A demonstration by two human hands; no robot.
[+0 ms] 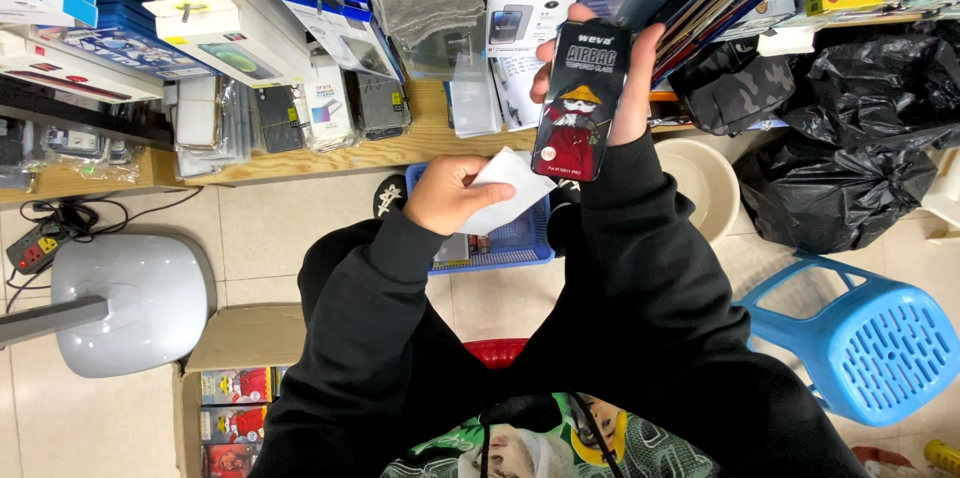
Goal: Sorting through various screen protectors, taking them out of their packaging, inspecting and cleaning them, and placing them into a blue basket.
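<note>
Right now my right hand (625, 88) grips a dark pack (580, 103) upright. My left hand (450, 193) pinches a white sheet (515, 188) over the blue basket (520, 238); neither is set down yet.

The black pack (580, 103) is covering most of the right hand (625, 78), leaving only fingertips and the thumb showing. The left hand (450, 193) is hiding one corner of the white sheet (515, 188). Arms are concealing much of the blue basket (520, 238); its contents are too small to make out. The cardboard box (235, 378) is running off the bottom edge, and the blue stool (870, 338) is being cut by the right edge.
</note>
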